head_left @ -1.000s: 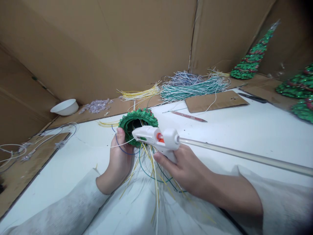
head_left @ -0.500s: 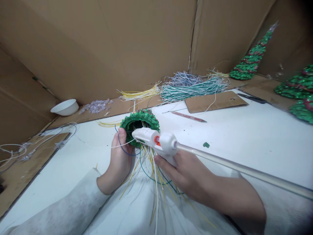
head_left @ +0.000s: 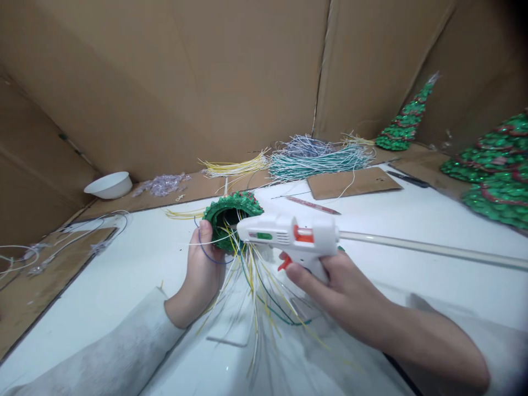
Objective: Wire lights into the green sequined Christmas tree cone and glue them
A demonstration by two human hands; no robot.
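My left grip (head_left: 203, 272) is clamping the side of a green, glittery hollow piece (head_left: 233, 202), thumb at the rim, and I am tilting its dark open end toward me, short of the desk's (head_left: 124, 264) far edge and about midway along it; whether it is touching the desk I cannot tell. My right grip (head_left: 348, 291) is closing around the handle of a white glue gun (head_left: 268, 231), whose nose is pointing left into that opening; I cannot tell whether the tip is touching anything inside. A long clear glue stick (head_left: 412, 246) is jutting from the gun's back toward the desk's right edge, and the orange trigger (head_left: 284, 262) is showing just beside my thumb. Loose wires (head_left: 252, 297), yellow, white and green, are spilling from the opening and fanning toward the near edge, while a blue wire (head_left: 206, 254) is curving past my left thumb. Along the far edge, from left to right, a white bowl (head_left: 109, 186), a heap of clear pieces (head_left: 163, 185), a yellow and white wire bundle (head_left: 235, 166) and a green and white one (head_left: 319, 165) are lying in a row, and a green cone tree (head_left: 404, 124) is standing toward the far right corner.
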